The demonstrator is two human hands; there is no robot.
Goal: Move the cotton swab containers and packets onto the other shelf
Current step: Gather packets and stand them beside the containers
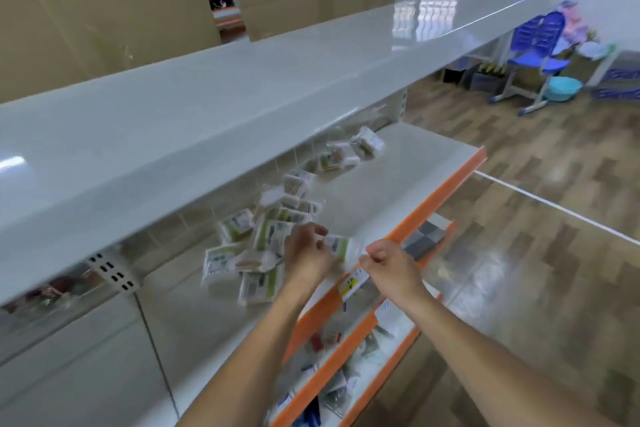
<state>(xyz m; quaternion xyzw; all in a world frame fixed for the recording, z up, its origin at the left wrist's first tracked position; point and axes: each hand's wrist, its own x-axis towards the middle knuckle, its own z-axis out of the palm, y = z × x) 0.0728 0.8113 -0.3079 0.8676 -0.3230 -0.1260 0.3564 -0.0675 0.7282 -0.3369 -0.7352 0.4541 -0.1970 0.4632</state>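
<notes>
— Packet point(341, 246)?
— Pinched in left hand point(306, 250), its fingers curled on it, just beside right hand point(386, 262) (curled too; grip on packet unclear).
— Other packets point(249, 253)?
— Heaped beyond the fingers, on the shelf point(398, 180).

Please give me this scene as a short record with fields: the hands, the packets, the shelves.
left hand: grips one end of a clear packet
right hand: fingers curled at the packet's other end
packet pile: loose on the middle shelf, more lying toward the far end
top shelf: bare where visible
lower shelves: other small goods, blurred
</notes>
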